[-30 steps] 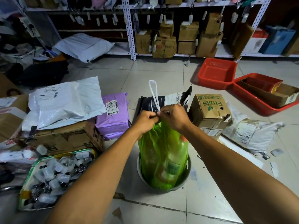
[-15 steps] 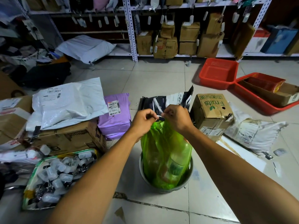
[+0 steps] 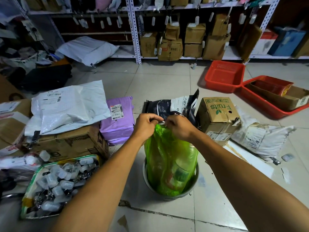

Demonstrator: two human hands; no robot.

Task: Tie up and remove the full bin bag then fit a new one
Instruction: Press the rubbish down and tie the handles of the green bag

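A full, translucent green bin bag stands in a small round grey bin on the tiled floor, with bottles showing through it. Its neck is gathered at the top. My left hand and my right hand pinch that neck from either side, fingers closed. A short piece of the white drawstring shows between the two hands. The rest of the string is hidden by my fingers.
Behind the bin lie a dark mailer bag and a "Fruits" cardboard box. A purple parcel, white mailers and boxes crowd the left. A tray of small plastic tags sits at near left. Red baskets stand at right, shelving behind.
The white drawstring loop that stood up above my hands a second ago has been drawn down; only a small bit shows now. Both hands stay at the bag's neck.
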